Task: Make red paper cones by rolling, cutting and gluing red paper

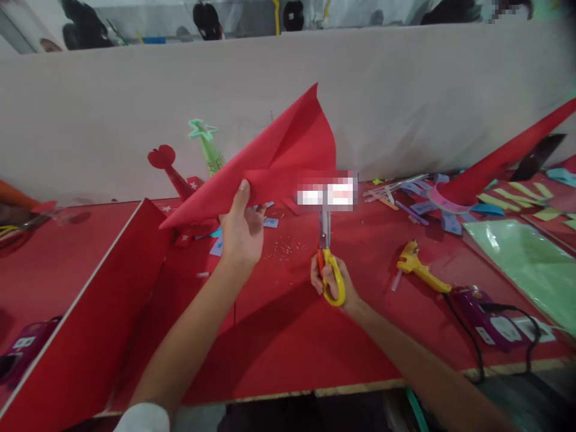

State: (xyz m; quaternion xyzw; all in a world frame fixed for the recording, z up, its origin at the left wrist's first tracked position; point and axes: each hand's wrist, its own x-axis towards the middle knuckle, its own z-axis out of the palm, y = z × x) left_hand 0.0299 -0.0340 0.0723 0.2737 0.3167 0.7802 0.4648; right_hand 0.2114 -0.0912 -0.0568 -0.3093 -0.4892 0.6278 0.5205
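Observation:
My left hand grips a red paper cone, thumb on its near face, held up above the table. The cone lies slanted, its narrow tip low on the left and its wide end up on the right. In my right hand is a pair of scissors with yellow and orange handles, blades pointing up. Their upper end reaches the cone's lower right edge, where a blurred patch hides the blade tips, so I cannot tell whether they touch the paper.
A yellow glue gun lies right, near a purple box with a black cord. Behind are paper strips and another red cone. A red divider stands left; a green sheet lies far right. A pale wall closes the back.

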